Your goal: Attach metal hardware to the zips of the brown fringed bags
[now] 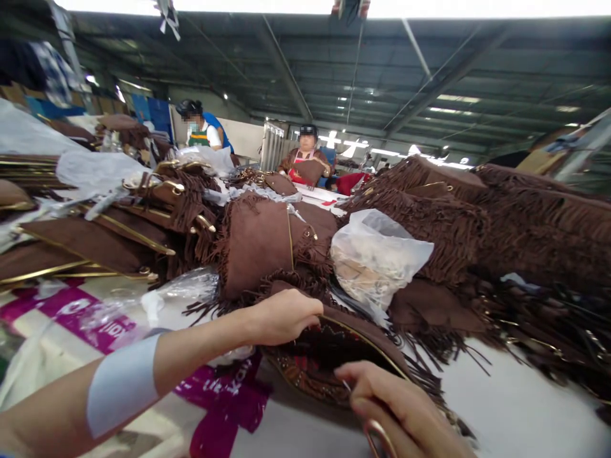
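A brown fringed bag lies in front of me with its gold-edged mouth spread apart, showing a dark inside and a patterned panel. My left hand is closed on the far left edge of that mouth. At the near side, my right hand is closed around scissors. Their copper-coloured finger loop shows below the hand, and a short bit of metal shows at the fingertips, close to the bag's opening. The rest of the scissors is hidden by the hand.
Brown bag pieces with gold zips are heaped at left, fringed pieces at right. Beyond the bag are a stuffed white plastic bag and another brown bag. Purple printed tape crosses the white table. Two co-workers are farther back.
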Action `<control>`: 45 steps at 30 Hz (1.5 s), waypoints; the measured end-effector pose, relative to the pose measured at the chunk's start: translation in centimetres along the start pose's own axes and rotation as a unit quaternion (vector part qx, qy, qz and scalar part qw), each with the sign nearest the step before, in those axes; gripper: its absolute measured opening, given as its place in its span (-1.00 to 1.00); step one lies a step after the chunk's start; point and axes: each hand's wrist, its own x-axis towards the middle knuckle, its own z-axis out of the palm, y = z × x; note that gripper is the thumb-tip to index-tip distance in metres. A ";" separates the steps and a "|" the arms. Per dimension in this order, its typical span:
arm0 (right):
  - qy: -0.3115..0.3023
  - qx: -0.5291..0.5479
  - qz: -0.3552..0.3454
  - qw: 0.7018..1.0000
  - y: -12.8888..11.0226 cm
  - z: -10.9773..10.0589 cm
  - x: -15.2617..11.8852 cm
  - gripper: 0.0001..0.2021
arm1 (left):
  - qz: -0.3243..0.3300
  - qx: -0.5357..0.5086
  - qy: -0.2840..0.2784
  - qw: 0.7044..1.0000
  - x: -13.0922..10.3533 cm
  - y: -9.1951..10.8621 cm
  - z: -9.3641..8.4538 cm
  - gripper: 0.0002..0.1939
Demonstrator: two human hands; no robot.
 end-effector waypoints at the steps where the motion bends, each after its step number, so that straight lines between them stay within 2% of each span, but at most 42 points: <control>1: 0.015 -0.032 0.004 0.999 0.7 1.0 1.0 -0.80 | -0.002 -0.024 -0.004 1.000 0.2 -0.2 -0.1 -0.81; 4: -0.012 -0.096 0.025 0.995 3.0 3.6 3.3 -0.83 | -0.027 -0.069 -0.011 0.997 0.4 -1.9 0.8 -0.82; 7: -0.044 -0.093 0.028 0.994 4.4 5.2 4.4 -0.80 | -0.075 -0.130 -0.001 0.989 0.4 -4.2 2.6 -0.81; 10: -0.030 -0.083 0.016 0.996 4.4 5.7 4.8 -0.75 | -0.119 -0.194 0.010 0.974 0.6 -5.9 3.9 -0.80; 13: -0.003 -0.040 0.032 0.999 3.5 5.8 5.5 -0.75 | -0.143 -0.245 0.009 0.959 0.9 -6.6 4.3 -0.79; 16: -0.032 0.080 0.103 0.991 2.5 6.2 6.7 -0.77 | -0.157 -0.284 0.010 0.946 1.0 -6.8 4.4 -0.79; 19: -0.090 0.242 0.171 0.951 1.9 6.2 7.9 -0.70 | -0.170 -0.317 0.011 0.933 1.1 -7.1 4.6 -0.80; 21: -0.068 0.317 0.173 0.930 2.0 5.7 8.5 -0.61 | -0.181 -0.340 0.012 0.923 1.2 -7.4 4.9 -0.82; 24: -0.043 0.326 0.179 0.927 2.4 5.1 8.6 -0.53 | -0.206 -0.373 0.014 0.905 1.4 -7.8 5.3 -0.82; 28: -0.070 0.294 0.210 0.930 3.2 6.1 7.6 -0.43 | -0.233 -0.401 -0.004 0.886 1.5 -7.9 5.3 -0.81; 33: -0.049 0.379 0.219 0.898 3.3 7.4 6.9 -0.46 | -0.242 -0.403 0.007 0.883 1.5 -7.7 5.1 -0.82; 37: -0.042 0.418 0.231 0.878 3.4 7.0 6.9 -0.49 | -0.230 -0.396 0.031 0.888 1.5 -7.5 5.5 -0.85; 40: -0.042 0.439 0.244 0.864 3.5 6.8 6.8 -0.50 | -0.209 -0.377 0.072 0.899 1.3 -7.1 5.8 -0.90; 43: -0.031 0.445 0.243 0.861 3.5 6.9 6.9 -0.51 | -0.165 -0.354 0.111 0.914 0.9 -6.3 5.6 -0.78; 45: -0.024 0.443 0.243 0.862 3.5 7.0 6.9 -0.52 | -0.129 -0.330 0.126 0.926 0.5 -5.8 4.9 -0.76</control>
